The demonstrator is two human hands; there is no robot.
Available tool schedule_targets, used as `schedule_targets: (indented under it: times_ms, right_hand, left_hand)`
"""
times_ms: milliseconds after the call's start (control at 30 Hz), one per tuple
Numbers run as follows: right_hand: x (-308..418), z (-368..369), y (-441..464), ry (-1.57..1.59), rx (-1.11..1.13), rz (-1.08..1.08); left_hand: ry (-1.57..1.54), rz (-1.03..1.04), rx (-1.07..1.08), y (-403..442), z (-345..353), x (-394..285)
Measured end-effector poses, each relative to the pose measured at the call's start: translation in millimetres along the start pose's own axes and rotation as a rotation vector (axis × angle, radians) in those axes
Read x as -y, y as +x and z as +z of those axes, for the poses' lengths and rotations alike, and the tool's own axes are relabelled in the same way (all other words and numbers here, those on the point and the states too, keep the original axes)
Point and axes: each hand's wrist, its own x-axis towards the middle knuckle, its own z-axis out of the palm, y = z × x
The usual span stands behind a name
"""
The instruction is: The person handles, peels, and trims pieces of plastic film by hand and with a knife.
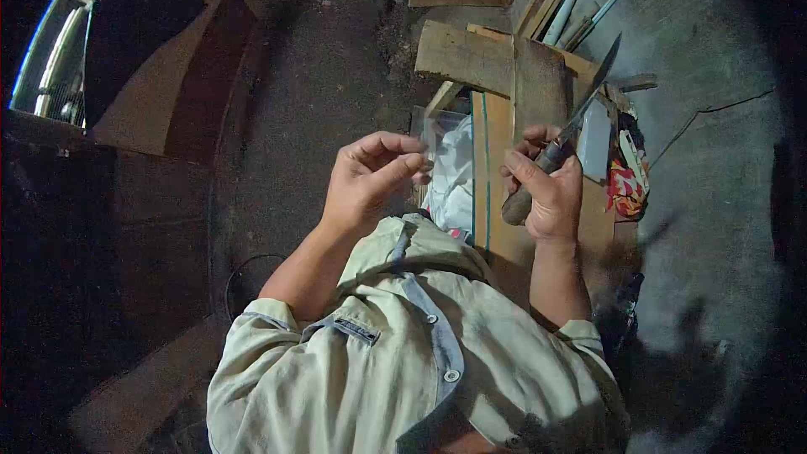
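My right hand (551, 185) is wrapped round the handle of a knife (595, 84). Its long dark blade points up and to the right, and the rounded butt of the handle shows below my fingers. To the left, my left hand (370, 181) is raised in front of my chest with thumb and fingertips pinched together. A faint, thin, pale shape shows by those fingertips, too unclear to name. The two hands are apart. Beneath and between them lies a white plastic bag (452, 164).
A wooden board (466, 55) lies across a long brown panel (498, 130). Sticks and a pipe (567, 4) lean at the upper right. A red and yellow patterned packet (626, 189) lies beside the grey wall (714, 160). Dark floor (324, 76) stretches ahead on the left.
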Motion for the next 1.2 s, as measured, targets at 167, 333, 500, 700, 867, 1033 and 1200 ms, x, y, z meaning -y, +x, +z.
schedule_targets:
  times_ms: [167, 333, 500, 700, 867, 1033, 1200]
  right_hand:
    - [-7.3, -0.2, -7.0, -0.008, 0.016, 0.003]
    - [-8.6, -16.8, -6.5, -0.062, 0.134, 0.013]
    - [0.4, -13.7, -1.7, -0.281, 0.39, -0.137]
    - [-19.5, -0.3, -11.8, -0.219, 0.163, 0.037]
    - [-19.7, 2.8, -17.8, -0.094, -0.025, 0.063]
    - [-18.1, -1.6, -20.8, -0.124, 0.004, 0.061]
    - [-22.1, -3.3, -24.2, -0.115, -0.006, 0.1]
  left_hand:
    - [-0.041, -0.043, 0.029, -0.3, 4.2, 6.9]
    - [0.167, -0.065, 0.149, 5.2, -1.5, 0.5]
    - [0.368, -0.245, 0.44, 6.3, 11.6, -1.3]
    - [0.222, -0.214, 0.335, 7.4, 17.4, 13.6]
    - [0.141, -0.159, 0.314, 3.3, 19.7, 35.1]
    - [0.099, -0.168, 0.168, 4.9, 14.5, 33.0]
    - [0.101, -0.162, 0.141, 3.1, 18.5, 32.2]
